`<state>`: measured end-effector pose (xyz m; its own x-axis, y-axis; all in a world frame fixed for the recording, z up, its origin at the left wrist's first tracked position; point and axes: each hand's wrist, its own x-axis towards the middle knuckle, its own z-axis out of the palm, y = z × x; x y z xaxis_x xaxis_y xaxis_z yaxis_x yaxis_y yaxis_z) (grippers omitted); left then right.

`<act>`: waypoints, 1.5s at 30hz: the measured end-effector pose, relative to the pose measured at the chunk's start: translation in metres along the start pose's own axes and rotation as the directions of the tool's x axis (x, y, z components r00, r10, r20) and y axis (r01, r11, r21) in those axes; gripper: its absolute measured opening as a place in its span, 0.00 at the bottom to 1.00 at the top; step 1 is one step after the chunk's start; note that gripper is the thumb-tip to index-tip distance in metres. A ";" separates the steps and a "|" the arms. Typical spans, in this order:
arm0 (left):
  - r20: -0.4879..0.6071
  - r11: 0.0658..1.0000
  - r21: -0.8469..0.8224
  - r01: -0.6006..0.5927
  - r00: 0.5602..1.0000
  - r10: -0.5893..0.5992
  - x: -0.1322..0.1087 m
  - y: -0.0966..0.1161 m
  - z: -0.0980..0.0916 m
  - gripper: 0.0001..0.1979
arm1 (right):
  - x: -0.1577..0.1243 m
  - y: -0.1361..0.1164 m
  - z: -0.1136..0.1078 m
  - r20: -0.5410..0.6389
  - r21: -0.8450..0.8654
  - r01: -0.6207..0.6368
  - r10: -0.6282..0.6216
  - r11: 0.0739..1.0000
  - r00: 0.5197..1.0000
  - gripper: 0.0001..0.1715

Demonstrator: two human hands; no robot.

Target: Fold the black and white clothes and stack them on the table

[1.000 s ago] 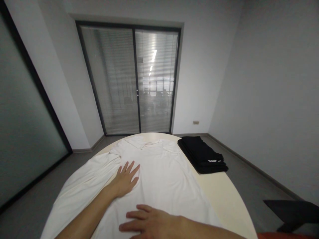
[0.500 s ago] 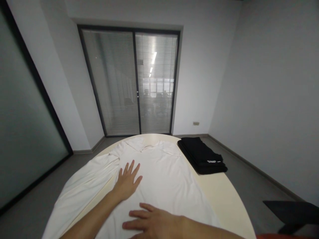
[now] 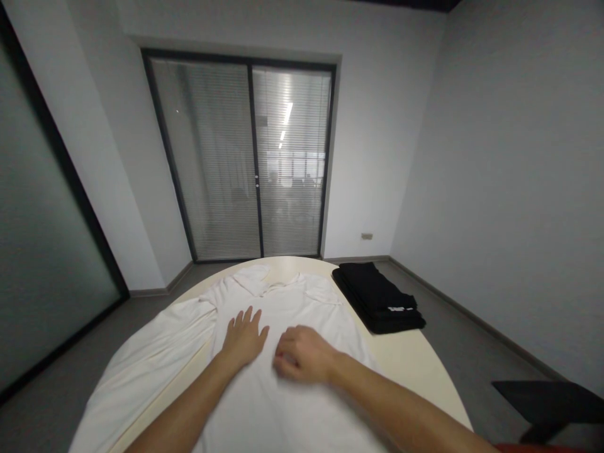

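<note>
Shirt (image 3: 283, 409) of white cloth is lying spread on the table (image 3: 410, 358) under the two hands, and its collar (image 3: 278, 286) is lying beyond them. The left hand (image 3: 244, 333) is resting on the chest part, palm down, with fingers spread. Just beside it, but apart, the right hand (image 3: 304, 353) is staying in a loose curl over the cloth; the view is not showing whether it is touching or pinching it. Another white garment (image 3: 155, 352) is lying to the left of the left hand, and a black folded stack (image 3: 377, 299) is lying beyond and right of the right hand. For good smoothing, as it seems, the left palm should be pressing lightly, while the right fingers should be flattening and working outward, so that no creases are gathering between the hands.
</note>
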<state>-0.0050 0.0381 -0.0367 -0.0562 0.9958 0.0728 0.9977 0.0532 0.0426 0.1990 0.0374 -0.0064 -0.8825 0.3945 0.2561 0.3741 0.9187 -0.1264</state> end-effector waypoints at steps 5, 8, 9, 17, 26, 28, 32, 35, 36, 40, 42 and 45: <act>-0.079 1.000 -0.023 -0.005 0.997 0.003 0.006 -0.005 0.016 0.30 | 0.012 0.084 -0.012 -0.162 -0.129 -0.624 0.605 0.770 0.780 0.18; -0.094 0.999 -0.028 -0.026 0.995 0.024 0.008 -0.009 0.022 0.30 | 0.010 0.113 -0.001 -0.229 -0.106 -0.792 0.760 0.601 0.608 0.18; -0.097 0.999 -0.028 -0.026 0.995 0.023 0.009 -0.010 0.023 0.30 | 0.008 0.119 0.003 -0.246 -0.093 -0.820 0.785 0.565 0.569 0.17; -0.078 0.999 -0.031 -0.019 0.997 0.017 0.011 -0.008 0.019 0.30 | -0.010 0.152 0.003 -0.351 0.116 -0.940 0.898 0.322 0.265 0.22; -0.071 0.999 -0.030 -0.025 0.997 0.022 0.013 -0.009 0.022 0.30 | -0.010 0.156 -0.005 -0.455 0.358 -0.886 0.884 0.294 0.109 0.28; -0.071 0.999 -0.024 -0.028 0.997 0.027 0.014 -0.009 0.024 0.30 | -0.012 0.157 -0.004 -0.446 0.364 -0.882 0.887 0.301 0.119 0.27; -0.083 1.000 -0.017 -0.024 0.996 0.022 0.014 -0.008 0.024 0.30 | -0.014 0.156 -0.001 -0.394 0.327 -0.890 0.901 0.319 0.178 0.25; -0.087 1.000 -0.007 -0.023 0.996 0.023 0.014 -0.007 0.024 0.30 | -0.014 0.152 0.001 -0.351 0.262 -0.906 0.907 0.332 0.231 0.23; -0.085 1.000 -0.004 -0.025 0.996 0.024 0.014 -0.007 0.024 0.30 | -0.014 0.152 0.002 -0.319 0.243 -0.911 0.915 0.332 0.248 0.22; -0.071 1.000 -0.004 -0.024 0.997 0.024 0.014 -0.007 0.024 0.30 | -0.016 0.151 0.006 -0.215 0.233 -0.924 0.943 0.303 0.255 0.11; -0.069 1.000 -0.004 -0.024 0.997 0.024 0.013 -0.007 0.023 0.30 | -0.017 0.152 0.007 -0.240 0.248 -0.924 0.942 0.292 0.233 0.11; -0.064 1.000 0.008 -0.026 0.998 0.027 0.013 -0.007 0.023 0.30 | -0.019 0.155 0.007 -0.295 0.290 -0.919 0.938 0.267 0.180 0.17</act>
<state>-0.0116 0.0528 -0.0590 -0.0320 0.9899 0.1378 0.9991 0.0277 0.0332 0.2719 0.1717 -0.0377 0.2768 0.9376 0.2105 0.8283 -0.1218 -0.5468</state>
